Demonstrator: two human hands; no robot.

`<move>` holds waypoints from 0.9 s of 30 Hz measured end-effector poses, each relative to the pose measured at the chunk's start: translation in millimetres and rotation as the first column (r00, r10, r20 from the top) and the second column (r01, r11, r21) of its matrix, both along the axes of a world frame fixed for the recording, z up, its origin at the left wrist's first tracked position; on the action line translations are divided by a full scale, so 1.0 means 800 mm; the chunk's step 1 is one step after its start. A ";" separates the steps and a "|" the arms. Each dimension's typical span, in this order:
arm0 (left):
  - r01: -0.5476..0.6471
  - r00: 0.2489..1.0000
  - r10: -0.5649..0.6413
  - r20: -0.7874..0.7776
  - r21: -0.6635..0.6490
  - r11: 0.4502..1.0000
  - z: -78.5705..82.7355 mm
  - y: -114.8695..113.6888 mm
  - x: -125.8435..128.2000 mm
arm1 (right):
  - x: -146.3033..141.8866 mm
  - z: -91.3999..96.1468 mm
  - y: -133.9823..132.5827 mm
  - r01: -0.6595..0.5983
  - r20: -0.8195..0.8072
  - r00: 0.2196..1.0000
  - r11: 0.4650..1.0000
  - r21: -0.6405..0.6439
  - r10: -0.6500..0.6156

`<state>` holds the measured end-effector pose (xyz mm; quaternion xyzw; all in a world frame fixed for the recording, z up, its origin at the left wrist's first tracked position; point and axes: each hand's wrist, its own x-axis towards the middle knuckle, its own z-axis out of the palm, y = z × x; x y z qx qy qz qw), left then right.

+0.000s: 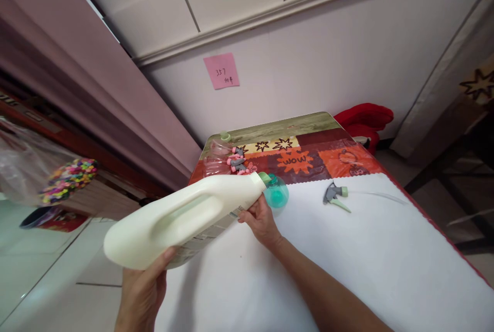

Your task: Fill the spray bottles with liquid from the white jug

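A large cream-white detergent jug (181, 213) with a moulded handle is tilted nearly flat, its green spout pointing right. Under its base end, my left hand (143, 283) is closed around the body. My right hand (262, 223) grips the jug just below the neck. The spout meets the mouth of a see-through green spray bottle (278, 197) on the table, with teal liquid visible inside; the jug's neck partly hides it. To the right lies a grey and light-green trigger spray head (334, 194) with a clear tube.
Clear spray bottles with pink and grey heads (218, 163) lie at the table's back left. A white sheet (347, 260) covers the front over a patterned cloth (293, 163). A pink note (222, 71) is on the wall. Red fabric (363, 116) sits behind the right corner.
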<state>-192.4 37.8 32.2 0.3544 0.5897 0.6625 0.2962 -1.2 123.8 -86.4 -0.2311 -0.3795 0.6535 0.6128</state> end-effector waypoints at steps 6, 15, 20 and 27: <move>-0.013 1.000 0.013 0.020 -0.005 1.000 -0.002 -0.001 -0.003 | -0.002 -0.004 0.001 0.012 -0.007 1.000 1.000 -0.003 -0.012; -0.002 1.000 0.002 0.009 -0.006 1.000 0.008 -0.001 0.003 | -0.003 -0.005 0.001 0.018 0.024 1.000 1.000 -0.008 -0.018; 0.018 1.000 -0.018 -0.014 0.008 1.000 0.012 0.000 0.003 | -0.003 -0.003 0.000 0.019 0.023 1.000 1.000 0.003 -0.019; 0.002 1.000 -0.002 -0.021 -0.009 1.000 0.012 -0.001 0.002 | -0.002 -0.003 0.000 0.019 0.011 1.000 1.000 0.001 -0.019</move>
